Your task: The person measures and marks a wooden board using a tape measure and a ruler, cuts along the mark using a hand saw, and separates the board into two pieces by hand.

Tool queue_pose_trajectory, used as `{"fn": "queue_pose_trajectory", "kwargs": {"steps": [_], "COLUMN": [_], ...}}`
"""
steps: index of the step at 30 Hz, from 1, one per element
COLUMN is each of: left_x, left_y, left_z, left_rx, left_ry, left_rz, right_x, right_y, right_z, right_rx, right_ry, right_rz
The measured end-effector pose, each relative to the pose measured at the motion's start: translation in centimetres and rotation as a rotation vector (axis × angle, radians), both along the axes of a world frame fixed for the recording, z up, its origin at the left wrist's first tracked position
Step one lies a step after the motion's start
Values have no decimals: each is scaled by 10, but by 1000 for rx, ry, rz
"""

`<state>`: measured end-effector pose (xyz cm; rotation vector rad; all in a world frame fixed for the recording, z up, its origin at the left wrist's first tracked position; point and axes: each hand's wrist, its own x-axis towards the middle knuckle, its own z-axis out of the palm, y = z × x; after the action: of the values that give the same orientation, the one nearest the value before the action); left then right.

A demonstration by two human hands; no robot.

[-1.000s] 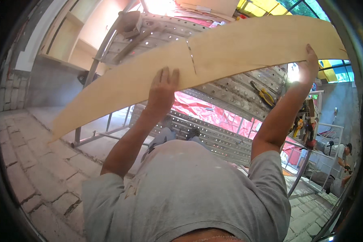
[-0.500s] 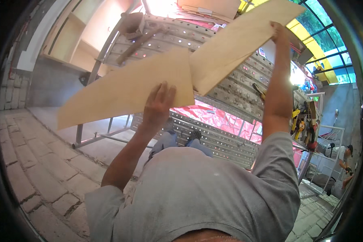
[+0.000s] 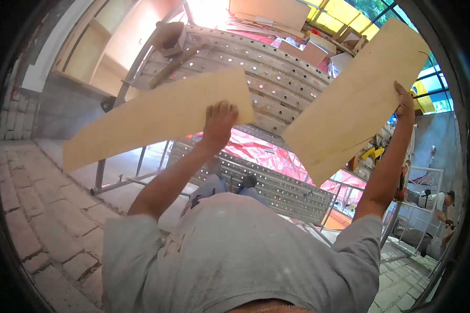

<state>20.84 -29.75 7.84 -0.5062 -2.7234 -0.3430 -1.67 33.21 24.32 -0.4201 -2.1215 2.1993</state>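
Presently we find both hands raised above a perforated metal scaffold deck (image 3: 277,88), each closed on its own plywood piece. The left hand (image 3: 219,122) has its fingers curled over the near edge of the left board (image 3: 156,117), close to that board's right-hand end; the grip is firm, knuckles toward the camera. This board's long axis runs out to the left and slightly downward from the fingers, so nearly all of its length hangs unsupported on that side, over the deck's left rail. The right hand (image 3: 404,104) clasps the far right edge of the right board (image 3: 355,101), fingers wrapped round the rim. That board's long axis lies steeply diagonal, its upper end toward the deck's far right corner and its lower, pointed end dipping toward the middle, below and left of the hand. The two boards stand apart, a clear gap between their inner ends directly over the deck; neither rests on it.

Beyond the boards, the deck carries a hammer (image 3: 177,57) near its far left and offcuts (image 3: 310,52) toward its far right. Below the deck we note red sheeting (image 3: 266,151), and left of it a brick-paved floor (image 3: 31,208). Another person (image 3: 438,201) works at lower right of the deck, well clear.
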Motion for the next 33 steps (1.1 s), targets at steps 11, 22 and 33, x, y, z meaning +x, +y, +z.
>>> {"fn": "queue_pose_trajectory", "kwargs": {"steps": [11, 22, 33], "left_x": [-49, -34, -109], "left_y": [76, 54, 142], "left_z": [-31, -28, -52], "left_rx": [-47, 136, -192], "left_ry": [-219, -231, -388], "left_rz": [-163, -150, -330], "right_x": [36, 156, 334], "right_y": [-46, -37, -76], "right_z": [-31, -20, 19], "right_rx": [-280, -39, 334], "right_ry": [-75, -145, -74], "right_rz": [86, -123, -191]}}
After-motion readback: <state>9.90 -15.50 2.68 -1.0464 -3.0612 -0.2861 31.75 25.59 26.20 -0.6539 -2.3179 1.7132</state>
